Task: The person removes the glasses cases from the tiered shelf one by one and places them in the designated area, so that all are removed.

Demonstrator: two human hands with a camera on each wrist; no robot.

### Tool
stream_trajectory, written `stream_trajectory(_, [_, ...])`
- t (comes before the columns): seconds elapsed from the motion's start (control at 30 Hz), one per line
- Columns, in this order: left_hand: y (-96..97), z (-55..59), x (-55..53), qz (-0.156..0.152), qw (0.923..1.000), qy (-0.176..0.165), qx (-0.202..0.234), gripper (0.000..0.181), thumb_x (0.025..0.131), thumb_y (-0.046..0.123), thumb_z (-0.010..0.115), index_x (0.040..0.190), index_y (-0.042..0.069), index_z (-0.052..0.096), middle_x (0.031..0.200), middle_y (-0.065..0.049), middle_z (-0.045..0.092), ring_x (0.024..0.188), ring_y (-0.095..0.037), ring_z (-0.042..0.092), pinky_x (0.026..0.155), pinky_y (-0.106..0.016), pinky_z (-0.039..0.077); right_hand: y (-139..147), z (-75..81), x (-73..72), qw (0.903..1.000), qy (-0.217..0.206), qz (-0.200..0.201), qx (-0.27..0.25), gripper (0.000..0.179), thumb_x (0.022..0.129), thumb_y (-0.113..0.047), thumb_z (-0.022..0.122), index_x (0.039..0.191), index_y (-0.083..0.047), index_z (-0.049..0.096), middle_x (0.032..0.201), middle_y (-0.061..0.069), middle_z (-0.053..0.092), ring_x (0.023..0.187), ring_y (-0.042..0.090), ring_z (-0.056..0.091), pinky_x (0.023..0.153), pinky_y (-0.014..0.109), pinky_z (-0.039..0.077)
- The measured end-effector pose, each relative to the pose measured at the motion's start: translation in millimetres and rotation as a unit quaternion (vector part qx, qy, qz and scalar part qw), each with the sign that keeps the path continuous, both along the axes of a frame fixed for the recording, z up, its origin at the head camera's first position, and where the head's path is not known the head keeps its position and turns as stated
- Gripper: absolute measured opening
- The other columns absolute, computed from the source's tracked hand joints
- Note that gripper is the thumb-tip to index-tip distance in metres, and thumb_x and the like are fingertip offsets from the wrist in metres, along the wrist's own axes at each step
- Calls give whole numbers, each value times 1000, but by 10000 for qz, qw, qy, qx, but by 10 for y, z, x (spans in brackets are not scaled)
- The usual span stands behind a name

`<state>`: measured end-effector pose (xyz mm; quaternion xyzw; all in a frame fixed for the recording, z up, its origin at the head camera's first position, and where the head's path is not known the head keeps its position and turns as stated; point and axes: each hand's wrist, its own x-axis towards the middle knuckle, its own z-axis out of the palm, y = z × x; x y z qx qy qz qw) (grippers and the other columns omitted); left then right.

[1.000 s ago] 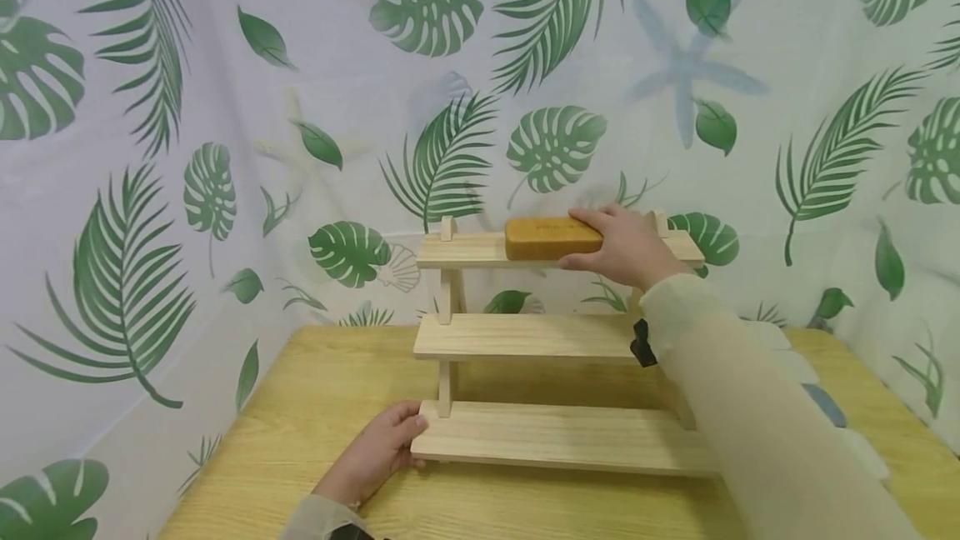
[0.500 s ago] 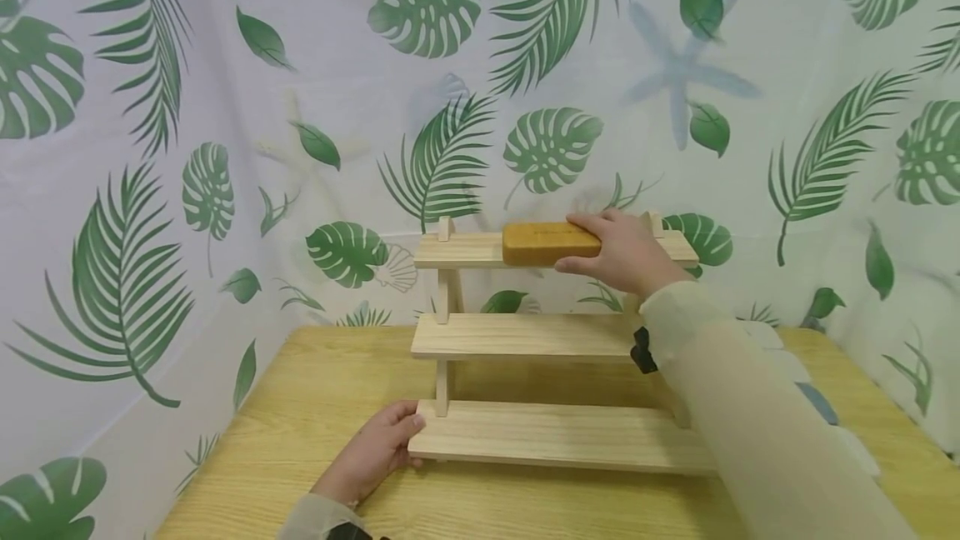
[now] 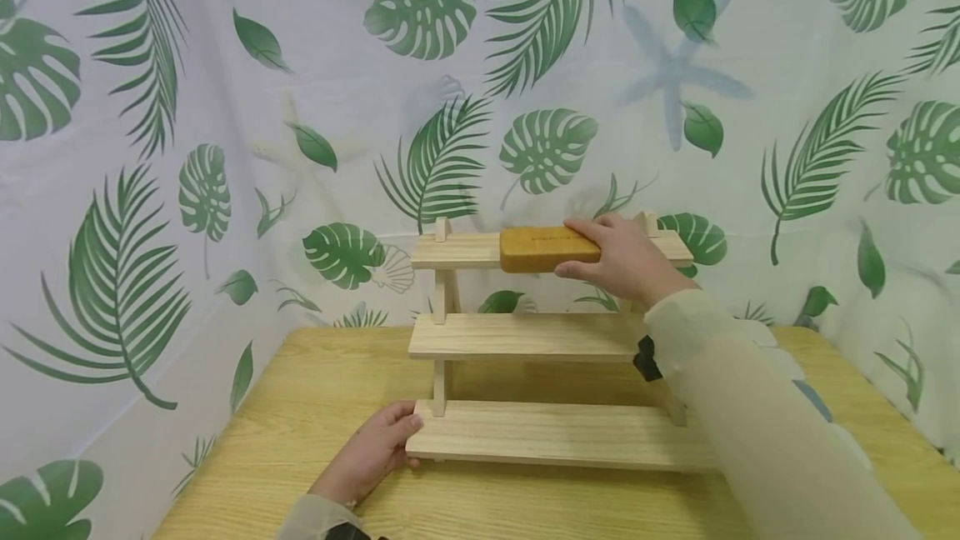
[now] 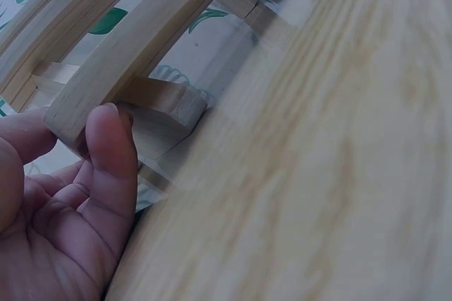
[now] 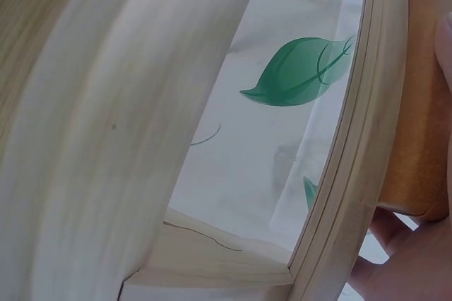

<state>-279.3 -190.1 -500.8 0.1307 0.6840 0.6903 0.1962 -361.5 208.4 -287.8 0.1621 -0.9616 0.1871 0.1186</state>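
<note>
A three-tier wooden shelf stand (image 3: 525, 336) stands on the wood-grain table. My right hand (image 3: 630, 261) grips the right end of an orange-brown, round-edged rectangular case (image 3: 543, 252) with small lettering on top. The case is at the top tier and overlaps that board's front edge in the head view. From the right wrist, the case (image 5: 420, 103) shows beside the board's edge, with fingers at its end. My left hand (image 3: 375, 448) pinches the left end of the bottom board; the left wrist view shows thumb and fingers around the board's corner (image 4: 85, 114).
Behind the stand hangs a white cloth (image 3: 315, 65) printed with green leaves. To the right, partly behind the right sleeve (image 3: 750, 407), lie several pale rounded pieces and a grey-blue one (image 3: 812, 398) on the table (image 3: 300, 390). Small upright pegs (image 3: 442, 228) rise from the top tier.
The right hand has drawn the case slightly toward me, so it now covers the top board's front edge. The left hand stays on the bottom board. The head view has shifted slightly.
</note>
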Motion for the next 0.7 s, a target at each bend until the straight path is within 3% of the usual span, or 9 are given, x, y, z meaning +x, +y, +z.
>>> stream_trajectory(0.4, [9,5,22,21,10000,10,32,59,110,29,49,151,-9,33,135,-21,55,106,-26,63,74,-31,54,21,-32,115,9999,33,75,-74,90,84,-65,73,157,-26,40,136,17,46,108,34,50,91,54,44])
stream_trajectory(0.7, [7,18,8,1,10000,33,2,60,110,30,48,153,-8,31,138,-21,53,108,-26,62,75,-32,53,64,-135,155,9983,520,181,-189,90,76,-68,78,151,-28,48,133,8,48,110,29,46,92,50,44])
